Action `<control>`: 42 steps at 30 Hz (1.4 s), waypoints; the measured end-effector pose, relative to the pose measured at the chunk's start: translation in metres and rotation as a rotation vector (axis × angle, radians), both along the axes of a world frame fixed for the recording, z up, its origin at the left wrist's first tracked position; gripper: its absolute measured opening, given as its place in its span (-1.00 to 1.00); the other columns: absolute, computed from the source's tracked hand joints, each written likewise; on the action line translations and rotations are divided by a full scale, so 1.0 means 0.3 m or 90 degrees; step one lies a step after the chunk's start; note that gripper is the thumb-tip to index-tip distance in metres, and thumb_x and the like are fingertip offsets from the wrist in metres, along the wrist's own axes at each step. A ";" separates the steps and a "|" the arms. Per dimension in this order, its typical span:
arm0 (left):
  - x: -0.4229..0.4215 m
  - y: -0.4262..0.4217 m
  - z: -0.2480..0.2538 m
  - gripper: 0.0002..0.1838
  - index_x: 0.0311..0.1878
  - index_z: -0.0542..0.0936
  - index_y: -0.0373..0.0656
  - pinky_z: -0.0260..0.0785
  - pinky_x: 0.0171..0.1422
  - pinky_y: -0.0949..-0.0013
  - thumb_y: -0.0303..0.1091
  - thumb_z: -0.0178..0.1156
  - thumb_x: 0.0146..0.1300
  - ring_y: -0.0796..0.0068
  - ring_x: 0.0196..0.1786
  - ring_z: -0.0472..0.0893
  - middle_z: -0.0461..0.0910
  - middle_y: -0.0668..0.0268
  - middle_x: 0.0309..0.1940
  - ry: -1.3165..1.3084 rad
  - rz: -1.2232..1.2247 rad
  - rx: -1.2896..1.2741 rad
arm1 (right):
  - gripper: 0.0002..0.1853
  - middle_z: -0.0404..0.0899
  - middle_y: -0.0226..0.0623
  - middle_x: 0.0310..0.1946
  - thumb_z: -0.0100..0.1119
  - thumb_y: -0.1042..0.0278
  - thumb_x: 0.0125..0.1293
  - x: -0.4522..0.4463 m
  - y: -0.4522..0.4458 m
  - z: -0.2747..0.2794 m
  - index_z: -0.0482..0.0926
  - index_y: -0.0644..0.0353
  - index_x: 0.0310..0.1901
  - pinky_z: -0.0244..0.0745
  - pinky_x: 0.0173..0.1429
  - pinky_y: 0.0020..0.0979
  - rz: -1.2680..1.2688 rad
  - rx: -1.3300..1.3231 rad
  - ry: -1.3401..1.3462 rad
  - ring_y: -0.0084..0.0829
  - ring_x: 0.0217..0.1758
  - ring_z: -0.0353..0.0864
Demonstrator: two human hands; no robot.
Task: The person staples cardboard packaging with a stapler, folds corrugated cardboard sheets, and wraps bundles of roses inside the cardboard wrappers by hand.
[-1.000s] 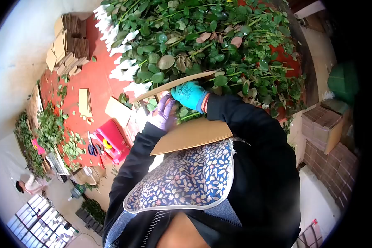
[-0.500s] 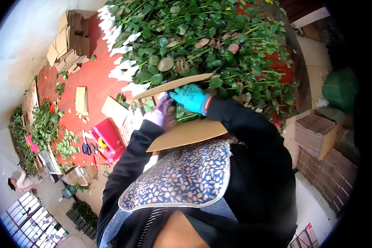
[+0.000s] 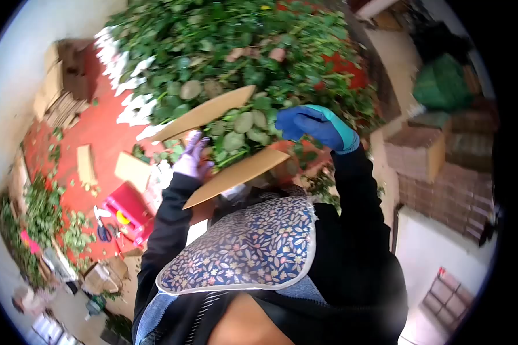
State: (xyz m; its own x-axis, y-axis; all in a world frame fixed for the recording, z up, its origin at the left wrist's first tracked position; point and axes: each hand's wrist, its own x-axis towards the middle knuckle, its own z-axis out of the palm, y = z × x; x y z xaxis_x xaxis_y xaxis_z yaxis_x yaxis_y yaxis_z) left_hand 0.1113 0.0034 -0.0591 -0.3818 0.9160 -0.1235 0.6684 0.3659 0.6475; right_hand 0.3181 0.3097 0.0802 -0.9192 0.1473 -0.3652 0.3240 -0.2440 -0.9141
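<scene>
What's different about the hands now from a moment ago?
The right hand moved right, away from the left hand; whether it let anything go isn't clear. The left hand stayed between the two cardboard sheets, and the pink box stayed on the red table.

Pale gridded window, lower left (image 3: 47, 329): bleached nearly white, its bars smeared
Smooth white wall, upper left (image 3: 37, 37): bright, faintly bluish
Heaped green leafy stems (image 3: 213, 34): well lit but motion-blurred, leaf edges running together
Right hand in a blue-and-turquoise glove (image 3: 319, 127): soft-edged
Navy floral cloth apron (image 3: 242, 247): pattern readable
Black fabric jacket (image 3: 357, 253): little detail, hazy smudge low on the right
Frame edges: fisheye bowing, black corners
</scene>
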 end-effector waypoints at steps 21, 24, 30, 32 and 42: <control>-0.003 -0.671 -0.167 -0.32 0.33 0.41 -0.21 0.26 0.42 0.26 -0.65 0.13 0.03 0.15 0.32 0.42 0.47 0.10 0.26 -0.147 0.721 0.045 | -0.45 0.34 -0.21 0.38 -0.03 0.32 0.22 0.830 0.524 -0.636 0.39 0.12 0.29 -0.05 0.54 -0.02 0.119 0.915 -0.590 -0.23 0.49 0.24; 0.255 -0.611 -0.159 -0.18 0.39 0.34 -0.20 0.21 0.44 0.25 -0.74 0.05 -0.10 0.13 0.37 0.38 0.46 0.09 0.28 0.094 0.428 -0.216 | -0.50 0.40 -0.25 0.32 -0.02 0.30 0.24 0.784 0.565 -0.706 0.45 0.08 0.24 -0.01 0.53 -0.03 0.198 0.907 -0.613 -0.23 0.42 0.32; 0.457 -0.598 -0.120 -0.12 0.43 0.28 -0.12 0.21 0.45 0.13 -0.77 0.08 -0.09 0.06 0.35 0.40 0.40 0.06 0.33 0.047 0.704 -0.198 | -0.55 0.57 -0.26 0.07 0.03 0.25 0.27 1.078 0.494 -0.616 0.48 0.02 0.22 0.09 0.46 0.07 -0.045 0.888 -0.465 -0.24 0.19 0.52; 0.412 -0.677 -0.082 -0.23 0.37 0.35 -0.08 0.30 0.37 0.13 -0.72 0.20 0.00 0.06 0.25 0.46 0.47 0.14 0.26 0.305 0.694 -0.386 | -0.52 0.56 -0.22 0.10 0.02 0.15 0.32 1.058 0.529 -0.549 0.44 0.07 0.25 0.11 0.44 0.10 -0.140 0.930 -0.481 -0.20 0.20 0.51; 0.702 -0.705 -0.319 -0.66 0.03 0.62 -0.04 0.58 -0.17 0.31 -0.34 0.30 0.14 0.36 -0.25 0.69 0.71 0.19 -0.26 -0.259 0.206 -0.603 | -0.38 0.69 -0.14 -0.28 0.24 -0.14 0.20 1.211 0.760 -0.812 0.56 0.28 0.08 0.51 -0.17 -0.25 -0.157 0.437 -0.590 -0.28 -0.33 0.66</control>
State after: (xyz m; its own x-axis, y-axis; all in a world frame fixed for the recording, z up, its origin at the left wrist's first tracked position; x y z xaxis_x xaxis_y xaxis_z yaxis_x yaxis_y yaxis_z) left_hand 0.3218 -0.2081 -0.1548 -0.3594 0.2446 -0.9006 0.2489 0.9552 0.1601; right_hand 0.6815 0.5378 -0.1634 -0.2644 0.7094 -0.6533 0.9459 0.0587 -0.3190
